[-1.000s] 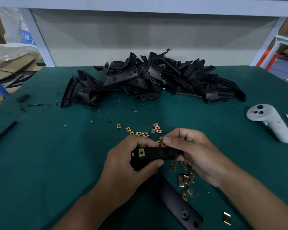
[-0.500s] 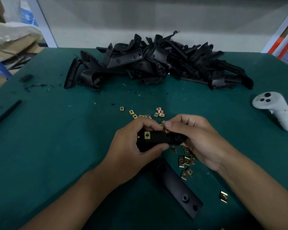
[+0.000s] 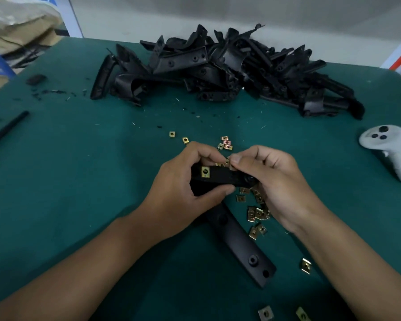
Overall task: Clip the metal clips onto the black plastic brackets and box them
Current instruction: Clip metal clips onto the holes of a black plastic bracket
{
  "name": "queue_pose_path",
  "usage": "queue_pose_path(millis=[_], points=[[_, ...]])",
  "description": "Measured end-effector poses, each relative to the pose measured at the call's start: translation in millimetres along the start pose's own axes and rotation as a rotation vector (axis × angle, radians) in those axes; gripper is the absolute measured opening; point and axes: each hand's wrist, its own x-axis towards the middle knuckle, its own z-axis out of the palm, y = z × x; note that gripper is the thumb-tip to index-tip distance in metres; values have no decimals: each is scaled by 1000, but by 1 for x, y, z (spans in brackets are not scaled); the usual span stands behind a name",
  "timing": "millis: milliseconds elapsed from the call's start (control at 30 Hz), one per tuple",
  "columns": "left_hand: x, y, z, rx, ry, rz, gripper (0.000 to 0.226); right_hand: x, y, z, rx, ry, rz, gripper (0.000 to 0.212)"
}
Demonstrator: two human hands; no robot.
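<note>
Far left of the hands I see a black rod (image 3: 6, 130) lying on the green table (image 3: 79, 181). Left hand (image 3: 183, 193) is clamped on a black bracket (image 3: 220, 178), thumb under, fingers curled over the top; one brass clip (image 3: 205, 171) is already seated on the end nearest that hand. Right hand (image 3: 273, 181) pinches a second clip (image 3: 227, 162) at the bracket's top edge. Loose clips (image 3: 256, 213) sit just under and beyond both hands. Bracket pile (image 3: 229, 72) is well beyond them. White controller (image 3: 389, 149) is off to the right hand's side.
</note>
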Motion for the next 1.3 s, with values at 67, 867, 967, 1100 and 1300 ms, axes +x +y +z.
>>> queue_pose_path(millis=[67,867,967,1100,1300], points=[[0,0,0,-10,0,-10,39,1,0,-3,-13,-25,-26,8],[8,-7,-9,-215,-4,-121,31,5,6,-15,-98,-236,-232,34],[9,-10,-9,-202,8,-117,32,5,7,-14,-118,-201,-266,36],[8,-12,-8,-143,18,-95,33,5,9,-12,-153,-161,-319,40],[8,-14,-8,-177,6,-112,32,5,8,-9,-185,-157,-332,34]])
